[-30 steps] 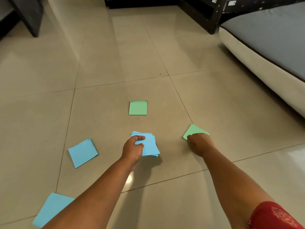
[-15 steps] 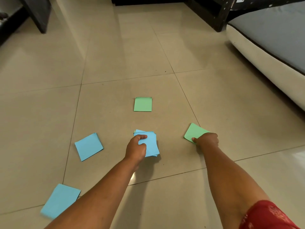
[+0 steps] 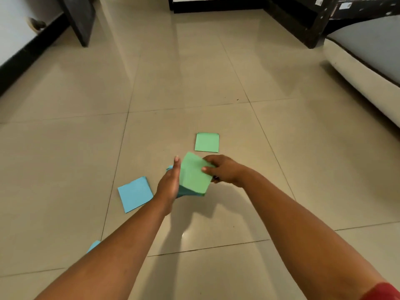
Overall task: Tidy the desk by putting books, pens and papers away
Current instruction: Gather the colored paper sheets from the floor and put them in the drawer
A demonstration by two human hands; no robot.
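Note:
My right hand [image 3: 225, 171] pinches a green paper [image 3: 193, 174] by its right edge and lays it onto a stack of blue papers [image 3: 184, 193]. The stack is lifted off the floor in my left hand [image 3: 170, 182]. That hand's thumb points up along the green paper's left edge, and its fingers are hidden under the stack. Only thin blue edges of the stack show. Another green paper [image 3: 207, 142] lies on the tiles just beyond my hands. A blue paper [image 3: 135, 194] lies to the left, and a corner of one more blue paper [image 3: 93, 246] peeks out beside my left forearm.
The floor is glossy beige tile. A mattress with a pale edge [image 3: 363, 76] runs along the right. Dark furniture [image 3: 303, 20] stands at the back, and a dark furniture leg [image 3: 79, 20] at the back left by the wall.
My right hand lifted the green paper off the floor and carried it left onto the stack. My left hand raised the blue stack to meet it. The view tilted up and shifted.

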